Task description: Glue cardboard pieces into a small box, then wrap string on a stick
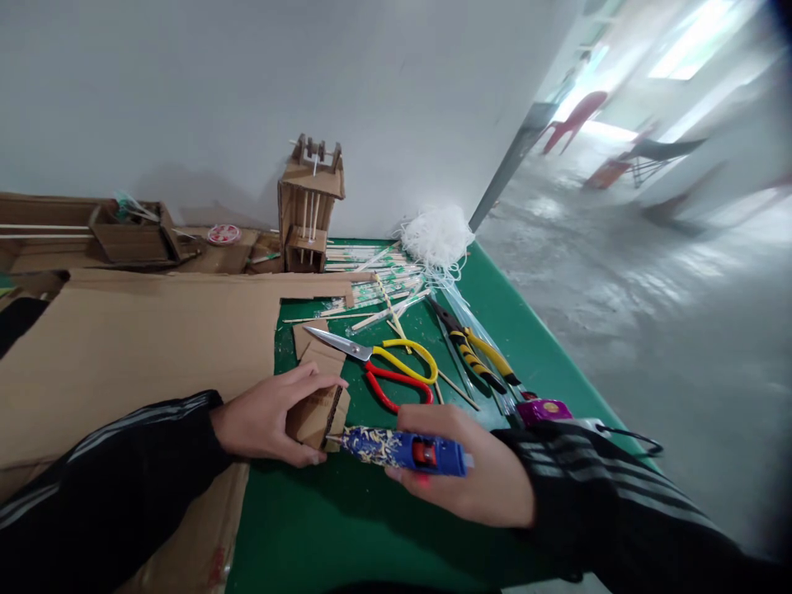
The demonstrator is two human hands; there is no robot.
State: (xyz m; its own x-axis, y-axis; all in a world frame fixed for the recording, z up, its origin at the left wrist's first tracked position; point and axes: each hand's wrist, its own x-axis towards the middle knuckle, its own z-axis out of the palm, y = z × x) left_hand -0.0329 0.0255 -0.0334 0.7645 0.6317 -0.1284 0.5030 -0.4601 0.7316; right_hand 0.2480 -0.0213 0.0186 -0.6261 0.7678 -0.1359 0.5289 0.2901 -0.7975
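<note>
My left hand [281, 417] grips a small folded cardboard piece [313, 417] between thumb and fingers, low over the green table. My right hand [464, 462] is wrapped round a blue hot glue gun [402, 450] whose body is spattered with pale bits. The gun's nozzle points left and meets, or nearly meets, the corrugated edge of the cardboard piece. Just beyond both hands lie scissors [371, 355] with one yellow and one red handle, blades closed. Under their tip is a flat cardboard scrap [318, 342].
A large cardboard sheet [154, 355] covers the left side. Behind stand a cardboard tower [309, 210] and a cardboard box structure [133, 239]. Wrapped chopsticks [371, 280], white stringy fibre [438, 238], pliers [473, 346] and a purple object [544, 411] lie on the green table [513, 305].
</note>
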